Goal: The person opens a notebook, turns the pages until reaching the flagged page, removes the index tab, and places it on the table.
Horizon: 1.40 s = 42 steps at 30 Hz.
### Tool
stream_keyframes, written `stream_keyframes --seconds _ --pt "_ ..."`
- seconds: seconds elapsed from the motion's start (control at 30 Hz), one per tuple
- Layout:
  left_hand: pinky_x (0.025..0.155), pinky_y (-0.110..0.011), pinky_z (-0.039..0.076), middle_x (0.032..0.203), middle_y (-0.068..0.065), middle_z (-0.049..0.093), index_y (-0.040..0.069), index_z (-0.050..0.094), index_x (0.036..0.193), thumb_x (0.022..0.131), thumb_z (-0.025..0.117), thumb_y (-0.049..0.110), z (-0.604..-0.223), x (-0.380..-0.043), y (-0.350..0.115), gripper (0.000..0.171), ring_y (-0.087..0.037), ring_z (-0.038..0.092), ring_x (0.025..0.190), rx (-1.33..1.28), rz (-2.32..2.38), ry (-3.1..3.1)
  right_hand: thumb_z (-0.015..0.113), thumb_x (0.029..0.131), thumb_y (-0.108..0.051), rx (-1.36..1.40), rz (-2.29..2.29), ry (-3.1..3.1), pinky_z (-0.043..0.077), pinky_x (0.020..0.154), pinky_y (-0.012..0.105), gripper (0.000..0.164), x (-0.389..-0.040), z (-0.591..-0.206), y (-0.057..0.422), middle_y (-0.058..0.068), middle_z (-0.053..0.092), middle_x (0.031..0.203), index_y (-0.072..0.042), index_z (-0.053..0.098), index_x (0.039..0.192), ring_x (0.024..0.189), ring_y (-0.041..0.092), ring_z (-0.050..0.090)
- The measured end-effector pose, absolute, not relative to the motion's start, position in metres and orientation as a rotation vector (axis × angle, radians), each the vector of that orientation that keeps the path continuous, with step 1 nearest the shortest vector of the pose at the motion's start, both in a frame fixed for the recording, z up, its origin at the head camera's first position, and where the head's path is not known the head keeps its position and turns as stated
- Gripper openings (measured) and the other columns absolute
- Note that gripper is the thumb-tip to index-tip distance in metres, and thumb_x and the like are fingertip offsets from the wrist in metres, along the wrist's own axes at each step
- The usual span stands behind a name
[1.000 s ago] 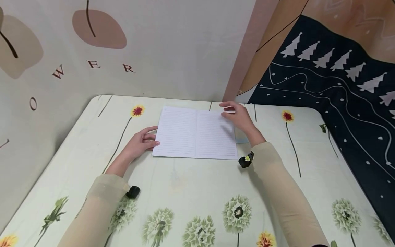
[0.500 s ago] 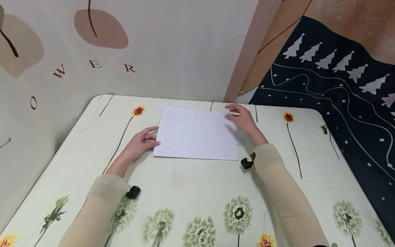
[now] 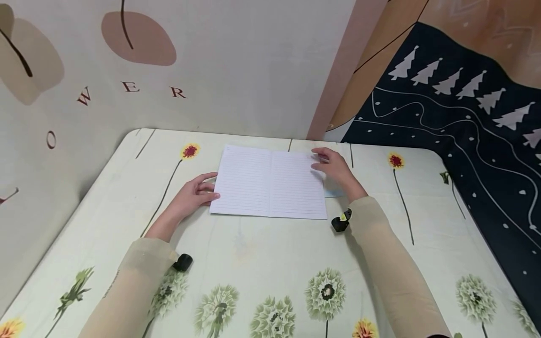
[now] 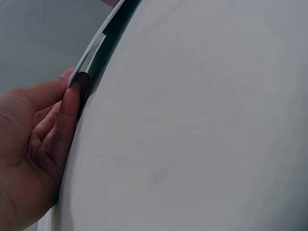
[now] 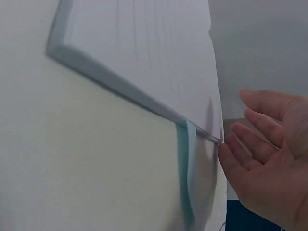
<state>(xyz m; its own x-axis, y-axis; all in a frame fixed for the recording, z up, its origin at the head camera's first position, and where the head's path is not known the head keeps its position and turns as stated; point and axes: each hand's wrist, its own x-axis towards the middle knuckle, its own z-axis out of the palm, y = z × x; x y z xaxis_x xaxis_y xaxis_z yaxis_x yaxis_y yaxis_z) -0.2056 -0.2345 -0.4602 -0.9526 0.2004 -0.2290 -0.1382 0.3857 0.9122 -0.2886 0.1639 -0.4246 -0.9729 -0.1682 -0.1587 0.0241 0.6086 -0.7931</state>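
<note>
An open notebook [image 3: 270, 183] with lined white pages lies at the far middle of the table. My left hand [image 3: 192, 195] holds its left edge, thumb over the page and fingers beneath. In the left wrist view, that hand [image 4: 45, 130] pinches the notebook's edge [image 4: 89, 60], where a dark green inner side shows. My right hand [image 3: 334, 166] is at the upper right edge of the right page, fingers loosely bent and apart. Seen from the right wrist, the right hand [image 5: 269, 149] has its fingertips right at the notebook's corner, with nothing between thumb and fingers.
A pale blue flap [image 3: 334, 193] sticks out from under the notebook's right side, partly behind the right wrist. The tablecloth [image 3: 253, 253] has a flower print. A light wall [image 3: 236, 70] and a dark tree-patterned cloth [image 3: 444, 108] border the table.
My right hand has moved slightly right and toward me, from over the upper right page to its right edge. The left hand and the notebook stay in place.
</note>
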Motion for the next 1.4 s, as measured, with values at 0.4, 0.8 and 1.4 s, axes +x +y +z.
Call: stream_keyframes --seconds 0.4,0.8,1.4 --pt "0.077 -0.016 0.057 0.121 -0.018 0.064 0.012 0.035 0.154 0.095 0.066 0.007 -0.461 -0.206 -0.234 0.067 0.002 0.064 0.086 0.042 1.598 2.340 0.062 0.096 -0.005 -0.088 -1.175 2.648 0.036 0.119 0.042 0.054 -0.289 -0.435 0.164 0.013 0.043 0.155 -0.010 0.046 0.147 0.141 0.031 0.043" --pt "0.077 -0.017 0.057 0.123 -0.019 0.063 0.012 0.035 0.155 0.095 0.067 0.009 -0.461 -0.206 -0.233 0.068 0.002 0.065 0.085 0.026 1.582 2.347 0.063 0.095 -0.002 -0.108 -1.146 2.719 0.039 0.116 0.044 0.051 -0.289 -0.439 0.162 0.013 0.050 0.149 -0.011 0.051 0.144 0.134 0.031 0.049" --pt "0.077 -0.019 0.058 0.118 -0.019 0.065 0.012 0.033 0.155 0.096 0.066 0.010 -0.463 -0.203 -0.235 0.068 0.001 0.065 0.086 0.069 1.588 2.357 0.066 0.093 -0.003 0.052 -1.322 2.748 0.050 0.103 0.043 0.058 -0.285 -0.441 0.162 0.013 0.044 0.151 -0.012 0.046 0.147 0.119 0.032 0.057"
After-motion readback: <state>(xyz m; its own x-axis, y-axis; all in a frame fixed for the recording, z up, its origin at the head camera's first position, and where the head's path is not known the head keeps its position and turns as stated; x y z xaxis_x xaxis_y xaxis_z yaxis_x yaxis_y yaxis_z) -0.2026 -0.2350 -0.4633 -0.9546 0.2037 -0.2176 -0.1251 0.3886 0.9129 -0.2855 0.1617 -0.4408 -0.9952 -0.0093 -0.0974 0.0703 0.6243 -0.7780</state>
